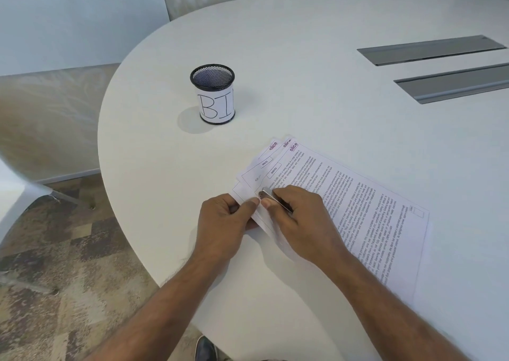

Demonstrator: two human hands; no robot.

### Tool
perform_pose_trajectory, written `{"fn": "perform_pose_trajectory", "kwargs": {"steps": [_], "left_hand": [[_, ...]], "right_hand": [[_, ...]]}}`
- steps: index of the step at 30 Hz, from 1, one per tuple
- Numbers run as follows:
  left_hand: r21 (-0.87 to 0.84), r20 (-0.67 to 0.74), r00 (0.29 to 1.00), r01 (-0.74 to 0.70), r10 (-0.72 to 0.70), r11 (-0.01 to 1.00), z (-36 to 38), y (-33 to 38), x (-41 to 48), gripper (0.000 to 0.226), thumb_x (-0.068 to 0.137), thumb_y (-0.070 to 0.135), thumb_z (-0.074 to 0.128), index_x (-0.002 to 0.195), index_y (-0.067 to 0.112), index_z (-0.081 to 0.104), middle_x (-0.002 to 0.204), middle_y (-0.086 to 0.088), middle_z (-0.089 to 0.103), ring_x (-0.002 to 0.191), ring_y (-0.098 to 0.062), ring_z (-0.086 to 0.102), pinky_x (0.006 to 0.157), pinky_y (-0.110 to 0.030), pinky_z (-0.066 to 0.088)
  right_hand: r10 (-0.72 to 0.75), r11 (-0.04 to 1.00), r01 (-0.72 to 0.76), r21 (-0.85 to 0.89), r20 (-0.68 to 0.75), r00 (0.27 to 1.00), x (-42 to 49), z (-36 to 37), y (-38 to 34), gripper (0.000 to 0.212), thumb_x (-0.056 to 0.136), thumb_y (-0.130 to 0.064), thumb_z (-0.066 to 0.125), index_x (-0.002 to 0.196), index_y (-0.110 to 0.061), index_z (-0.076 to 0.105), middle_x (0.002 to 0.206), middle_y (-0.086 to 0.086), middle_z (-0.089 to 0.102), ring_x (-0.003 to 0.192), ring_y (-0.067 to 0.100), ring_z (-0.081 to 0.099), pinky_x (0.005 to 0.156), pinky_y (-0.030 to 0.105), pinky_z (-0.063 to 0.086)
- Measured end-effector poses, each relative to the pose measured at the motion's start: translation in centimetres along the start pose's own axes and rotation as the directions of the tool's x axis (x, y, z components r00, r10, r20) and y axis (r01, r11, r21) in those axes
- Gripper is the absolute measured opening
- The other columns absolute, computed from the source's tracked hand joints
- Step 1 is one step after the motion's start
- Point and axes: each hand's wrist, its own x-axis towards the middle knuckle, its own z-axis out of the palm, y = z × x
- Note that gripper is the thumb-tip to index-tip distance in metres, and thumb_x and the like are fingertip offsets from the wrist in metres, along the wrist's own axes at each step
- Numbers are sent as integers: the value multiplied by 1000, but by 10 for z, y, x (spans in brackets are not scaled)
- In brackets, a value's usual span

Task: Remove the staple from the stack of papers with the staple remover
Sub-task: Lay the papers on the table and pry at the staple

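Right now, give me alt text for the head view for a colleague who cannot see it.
The person's right hand holds a metal staple remover against the near corner of a fanned stack of printed papers, while the left hand pinches that corner. A black mesh cup stands farther back on the white table.

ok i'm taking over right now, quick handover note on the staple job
Left hand pinches the near corner of the stack of papers, which lies on the table.
Right hand holds the staple remover, its tip at that corner.
The staple is too small to see, so treat it as not yet out.
Left to do: pry it free.
The mesh cup stands apart, farther back.
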Motion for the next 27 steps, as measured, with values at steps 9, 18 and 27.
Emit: {"fn": "perform_pose_trajectory", "kwargs": {"steps": [9,18,27], "left_hand": [[1,-3,1000,7,-7,1000,1,2,1,15,94,9,69,87,1,80,89,-21,81,86,-40,79,87,-56,63],[-23,-41,998,36,-37,999,4,10,2,28,96,18,70,84,-6,78,87,-26,79,83,-43,78,80,-52,65],[25,-52,998,32,-30,999,3,10,1,29,97,15,68,72,7,81,82,-16,82,81,-37,80,81,-52,65]], "right_hand": [[0,998,2,66,-23,1000,0,0,1,34,97,-33,58,72,-11,60,61,-1,53,61,14,49,55,33,42],[-89,993,83,-87,-69,994,-1,-4,-2,16,91,-22,69,101,-10,75,83,-2,65,75,10,58,63,17,45],[-79,996,78,-43,-17,997,3,-3,1,24,95,-30,62,73,-20,61,64,-11,49,62,6,47,55,23,36]]}}
